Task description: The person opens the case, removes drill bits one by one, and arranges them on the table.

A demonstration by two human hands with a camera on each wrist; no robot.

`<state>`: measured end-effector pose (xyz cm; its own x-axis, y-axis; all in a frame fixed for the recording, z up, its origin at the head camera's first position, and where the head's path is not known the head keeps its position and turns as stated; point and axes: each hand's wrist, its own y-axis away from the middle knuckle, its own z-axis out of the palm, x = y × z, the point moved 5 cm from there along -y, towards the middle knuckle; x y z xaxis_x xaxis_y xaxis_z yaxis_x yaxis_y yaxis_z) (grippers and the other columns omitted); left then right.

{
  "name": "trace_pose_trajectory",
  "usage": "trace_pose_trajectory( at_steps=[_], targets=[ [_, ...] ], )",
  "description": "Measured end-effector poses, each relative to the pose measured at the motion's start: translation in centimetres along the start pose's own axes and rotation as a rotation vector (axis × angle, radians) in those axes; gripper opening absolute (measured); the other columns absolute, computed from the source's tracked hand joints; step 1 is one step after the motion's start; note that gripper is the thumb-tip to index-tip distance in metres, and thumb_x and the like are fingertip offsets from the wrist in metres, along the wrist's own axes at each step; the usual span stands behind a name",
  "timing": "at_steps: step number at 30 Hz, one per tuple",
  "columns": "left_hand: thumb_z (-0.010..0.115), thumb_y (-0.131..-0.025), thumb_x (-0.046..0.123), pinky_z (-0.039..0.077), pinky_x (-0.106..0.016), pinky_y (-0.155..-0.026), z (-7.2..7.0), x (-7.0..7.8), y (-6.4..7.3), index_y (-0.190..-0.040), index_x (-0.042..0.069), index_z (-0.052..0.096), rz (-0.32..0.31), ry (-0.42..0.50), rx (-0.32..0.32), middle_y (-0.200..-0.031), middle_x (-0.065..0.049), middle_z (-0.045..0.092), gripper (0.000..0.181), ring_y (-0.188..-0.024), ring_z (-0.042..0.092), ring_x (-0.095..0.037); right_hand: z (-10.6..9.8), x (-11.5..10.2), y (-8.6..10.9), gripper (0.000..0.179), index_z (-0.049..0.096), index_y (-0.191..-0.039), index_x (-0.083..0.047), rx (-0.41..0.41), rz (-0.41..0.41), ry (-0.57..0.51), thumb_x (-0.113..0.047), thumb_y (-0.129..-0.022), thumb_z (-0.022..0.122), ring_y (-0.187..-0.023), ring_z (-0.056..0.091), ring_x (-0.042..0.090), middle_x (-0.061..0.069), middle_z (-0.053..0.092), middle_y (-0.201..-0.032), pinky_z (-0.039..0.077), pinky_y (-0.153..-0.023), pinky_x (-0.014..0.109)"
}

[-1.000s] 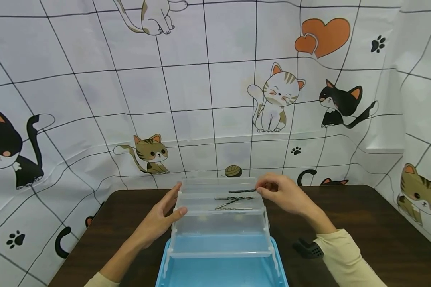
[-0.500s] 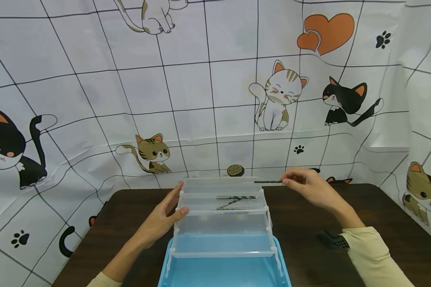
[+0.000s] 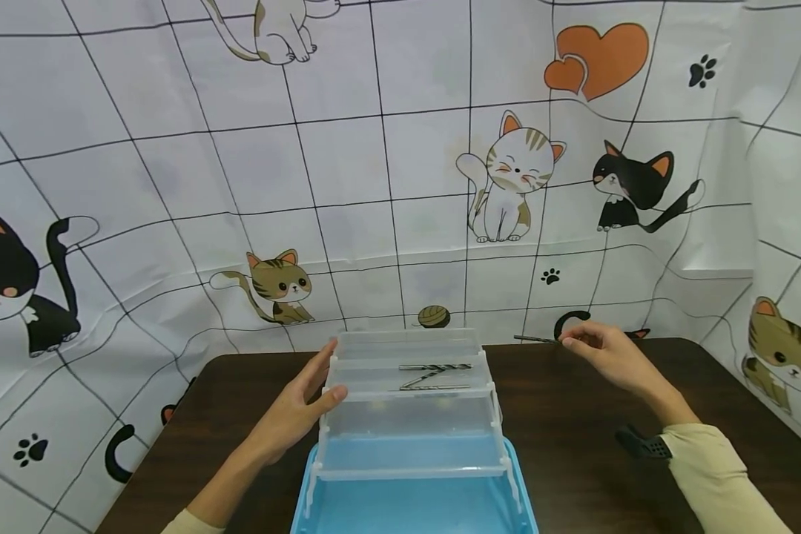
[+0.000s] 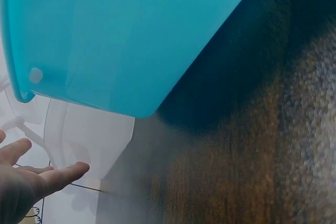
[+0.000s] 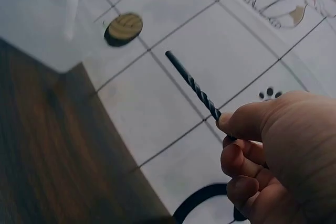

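Note:
Between thumb and forefinger, my right hand (image 3: 607, 360) pinches a dark drill bit (image 5: 197, 90) by its fluted end, with the plain shank pointing left. It is held to the right of the clear tiered trays. Several more drill bits (image 3: 435, 368) lie in one of the upper clear trays (image 3: 410, 469) of a blue toolbox (image 3: 414, 512). My left hand (image 3: 297, 408) rests at the left side of the upper trays, fingers straight and thumb near the tray's edge. In the left wrist view, the blue box wall hides most of the trays.
The toolbox stands opened on a dark wooden table (image 3: 574, 475), its trays stepping up toward the back. A white cloth with cat prints (image 3: 347, 163) hangs behind the table and along the right side.
My right hand has carried the drill bit rightward, from over the upper trays to beyond their right side. My left hand stays at the trays' left side.

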<state>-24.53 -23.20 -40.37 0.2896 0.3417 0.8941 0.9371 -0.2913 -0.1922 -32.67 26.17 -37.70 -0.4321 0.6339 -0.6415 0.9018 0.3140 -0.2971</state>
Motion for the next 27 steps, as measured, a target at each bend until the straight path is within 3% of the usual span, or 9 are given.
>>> trace_pose_trajectory(
  at_steps=[4,14,22,27],
  targets=[
    [0.061,-0.105,0.03,0.031,-0.066,-0.108,-0.1,-0.1,0.1,-0.164,0.038,0.015,0.005,-0.008,0.004,-0.168,0.007,0.007,0.076,-0.152,0.012,-0.032,0.4,1.8,0.0,0.026,0.069,-0.116,-0.001,0.007,0.003,0.042,-0.023,-0.106,0.061,-0.091,0.062,0.025,0.009,0.068,-0.107,0.051,-0.073,0.036],
    [0.06,-0.106,0.03,0.029,-0.068,-0.109,0.1,0.0,0.1,-0.163,0.042,0.014,0.012,-0.01,-0.01,-0.168,0.006,0.006,0.074,-0.153,0.012,-0.032,1.7,6.6,1.1,0.023,0.068,-0.114,-0.001,-0.007,0.075,0.093,-0.021,-0.105,0.061,-0.075,0.05,0.02,0.007,0.063,-0.099,0.043,-0.062,0.034],
    [0.06,-0.106,0.029,0.029,-0.069,-0.108,0.1,0.1,0.1,-0.164,0.038,0.014,0.019,-0.011,-0.009,-0.168,0.007,0.006,0.075,-0.153,0.012,-0.032,2.5,7.9,1.5,0.018,0.07,-0.111,-0.003,0.009,0.052,0.077,-0.019,-0.104,0.063,-0.076,0.05,0.019,0.01,0.062,-0.108,0.044,-0.063,0.032],
    [0.06,-0.106,0.029,0.028,-0.069,-0.108,0.1,0.1,0.2,-0.165,0.033,0.013,0.017,-0.004,-0.009,-0.168,0.006,0.005,0.076,-0.153,0.011,-0.033,2.9,8.4,1.5,0.016,0.072,-0.109,-0.006,0.047,0.067,0.086,-0.019,-0.103,0.065,-0.075,0.049,0.018,0.008,0.062,-0.103,0.042,-0.062,0.032]
  ],
)
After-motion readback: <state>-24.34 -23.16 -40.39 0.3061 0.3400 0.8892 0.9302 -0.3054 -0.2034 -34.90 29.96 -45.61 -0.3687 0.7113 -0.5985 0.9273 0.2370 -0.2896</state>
